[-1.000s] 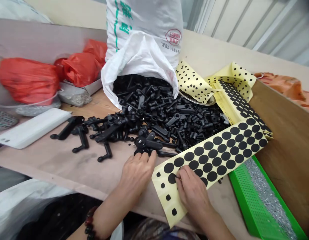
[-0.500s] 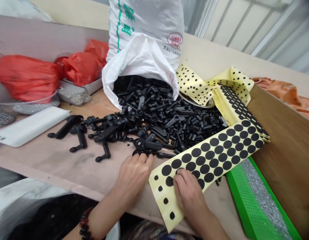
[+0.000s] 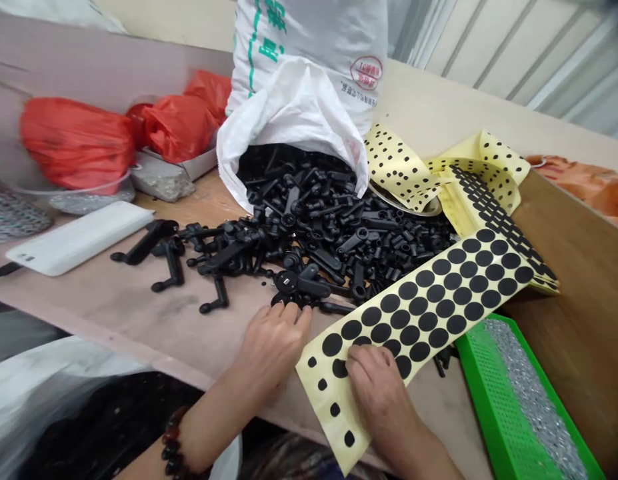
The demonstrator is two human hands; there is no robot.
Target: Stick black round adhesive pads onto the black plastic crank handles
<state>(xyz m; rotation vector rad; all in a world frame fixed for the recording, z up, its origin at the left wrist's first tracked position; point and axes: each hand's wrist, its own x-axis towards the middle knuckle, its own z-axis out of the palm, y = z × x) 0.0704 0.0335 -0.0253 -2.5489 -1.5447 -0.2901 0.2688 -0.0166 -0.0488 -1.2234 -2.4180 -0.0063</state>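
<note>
My left hand (image 3: pixel 275 343) lies on the wooden table (image 3: pixel 139 313), fingers curled over a black plastic handle part (image 3: pixel 299 287) at the near edge of a heap of black parts (image 3: pixel 339 227). My right hand (image 3: pixel 379 387) rests on a yellow backing sheet (image 3: pixel 333 407) covered with round black stickers (image 3: pixel 439 293). Its fingertips are pinched together at a sticker near the sheet's lower end; what they grip is too small to see.
A white woven sack (image 3: pixel 299 100) spills the parts. Red bags (image 3: pixel 79 140) and a white flat box (image 3: pixel 79 237) lie left. More sticker sheets (image 3: pixel 439 173) are behind. A green perforated tray (image 3: pixel 509 407) with small metal pieces sits right, beside a wooden side wall (image 3: pixel 579 267).
My right hand's fingers have moved slightly up along the sheet and curled tighter; the thin tool tip seen earlier no longer shows. The left hand stays on the black part. The view has shifted a little.
</note>
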